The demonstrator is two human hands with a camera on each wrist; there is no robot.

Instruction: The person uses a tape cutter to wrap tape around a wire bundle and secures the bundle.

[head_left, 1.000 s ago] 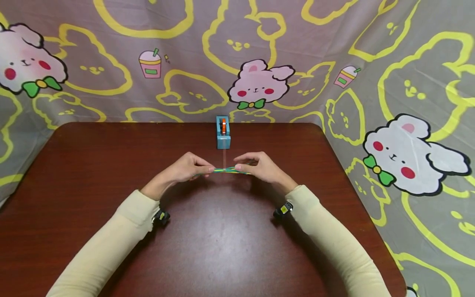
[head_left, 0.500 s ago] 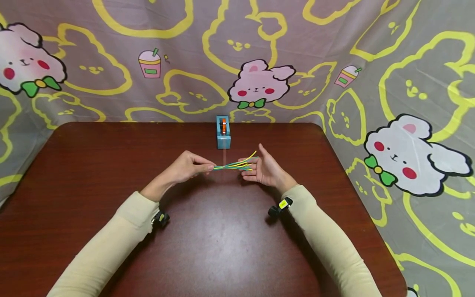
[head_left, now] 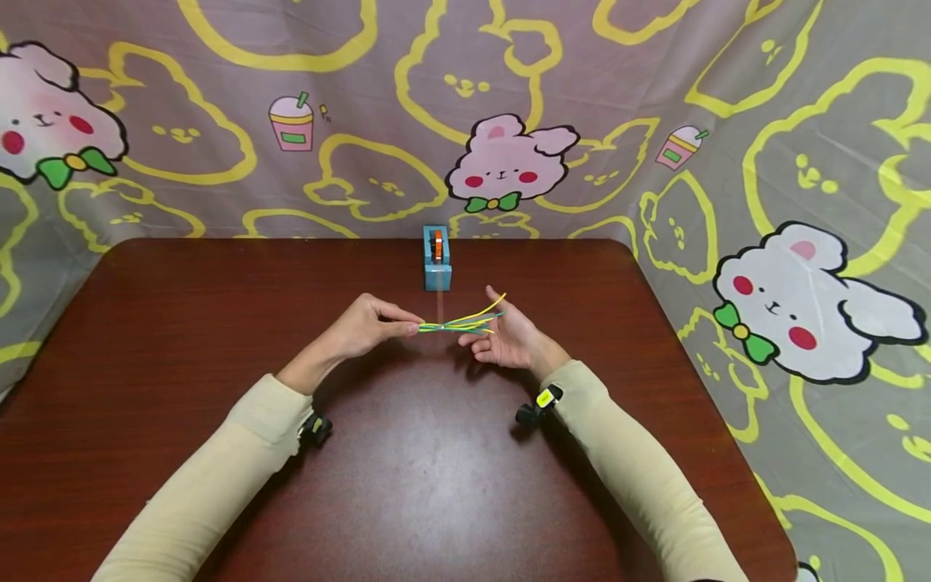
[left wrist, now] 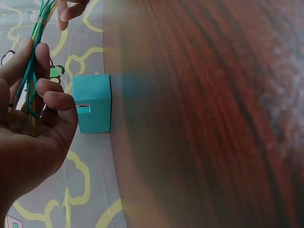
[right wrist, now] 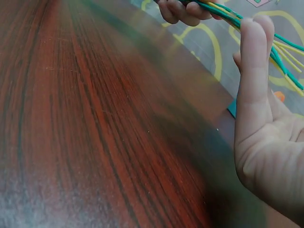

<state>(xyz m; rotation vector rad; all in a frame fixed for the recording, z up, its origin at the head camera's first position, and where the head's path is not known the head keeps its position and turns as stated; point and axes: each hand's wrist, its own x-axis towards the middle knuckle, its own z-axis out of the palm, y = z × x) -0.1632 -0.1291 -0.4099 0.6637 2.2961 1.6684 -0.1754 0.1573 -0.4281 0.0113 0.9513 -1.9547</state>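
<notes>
A bundle of green and yellow wires [head_left: 469, 324] spans the space between the two hands, above the table. My left hand [head_left: 364, 327] pinches one end between thumb and fingers; in the left wrist view, wire ends [left wrist: 31, 102] run down into its palm. The other ends fan out over my right hand [head_left: 512, 338], whose fingers extend beside and under them. In the right wrist view, two straight fingers [right wrist: 254, 61] overlap the wires [right wrist: 280, 61]. A see-through strip of tape [head_left: 440, 305] runs from the blue tape dispenser [head_left: 438, 279] to the bundle's middle.
The dispenser, with an orange part inside, stands at the far edge of the dark wooden table [head_left: 254, 275]. A patterned curtain [head_left: 378, 105] hangs close behind it and along the right side. Both wrists carry small black cameras [head_left: 316, 427].
My right hand has let go of the wires, turned palm up and shifted slightly left beneath them. Their loose ends have spread apart. My left hand keeps its pinch almost unmoved.
</notes>
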